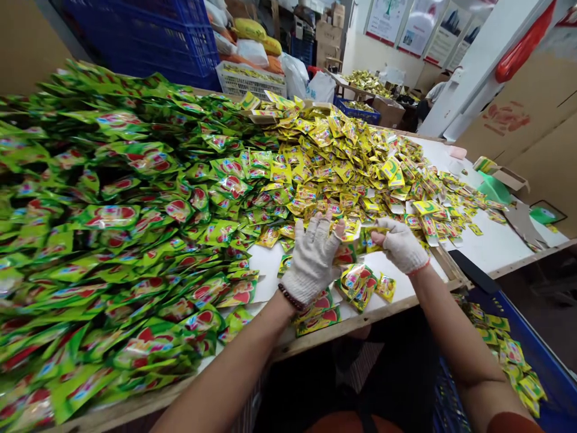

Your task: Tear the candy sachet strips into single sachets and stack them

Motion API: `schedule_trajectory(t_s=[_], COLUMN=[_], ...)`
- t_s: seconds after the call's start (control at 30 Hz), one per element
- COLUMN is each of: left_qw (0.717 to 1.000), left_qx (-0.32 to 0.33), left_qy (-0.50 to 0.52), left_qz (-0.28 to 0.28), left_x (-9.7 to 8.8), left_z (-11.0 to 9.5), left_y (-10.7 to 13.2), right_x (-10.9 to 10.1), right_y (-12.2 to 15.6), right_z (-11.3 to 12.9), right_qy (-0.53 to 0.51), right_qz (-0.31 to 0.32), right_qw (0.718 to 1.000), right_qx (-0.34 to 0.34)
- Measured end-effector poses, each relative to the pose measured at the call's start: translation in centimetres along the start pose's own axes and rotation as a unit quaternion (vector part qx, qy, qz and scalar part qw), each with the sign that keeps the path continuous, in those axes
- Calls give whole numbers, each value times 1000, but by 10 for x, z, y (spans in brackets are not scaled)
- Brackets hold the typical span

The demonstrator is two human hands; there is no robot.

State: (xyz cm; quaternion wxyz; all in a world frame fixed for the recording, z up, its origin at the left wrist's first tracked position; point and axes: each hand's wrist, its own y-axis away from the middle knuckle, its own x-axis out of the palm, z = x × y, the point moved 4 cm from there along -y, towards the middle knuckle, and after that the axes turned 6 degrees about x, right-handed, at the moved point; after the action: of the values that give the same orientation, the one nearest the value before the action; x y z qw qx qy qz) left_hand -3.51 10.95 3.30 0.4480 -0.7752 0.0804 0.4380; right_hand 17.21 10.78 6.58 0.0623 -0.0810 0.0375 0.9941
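- The camera sits on the person's head.
- It looks forward and down, over the table (pixel 489 243).
- It is close to the left hand (pixel 311 258) and the right hand (pixel 401 245), which show low in the middle.
- The far wall with its posters (pixel 419 27) shows small at the top.
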Motion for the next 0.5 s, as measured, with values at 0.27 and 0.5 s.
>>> schedule_trajectory(t_s=[0.27, 0.5], left_qw=[985, 984], left_qx=[-105, -65], left_qy=[51, 99], left_qz=[124, 136], left_x=[-1, -8], left_z=[14, 21], left_y=[5, 1], right_x=[33, 30], right_y=[13, 12], right_z=[6, 18], right_qy=[185, 347], right_qz=[-43, 116], right_qw=[973, 915], right_qx=[-129, -166])
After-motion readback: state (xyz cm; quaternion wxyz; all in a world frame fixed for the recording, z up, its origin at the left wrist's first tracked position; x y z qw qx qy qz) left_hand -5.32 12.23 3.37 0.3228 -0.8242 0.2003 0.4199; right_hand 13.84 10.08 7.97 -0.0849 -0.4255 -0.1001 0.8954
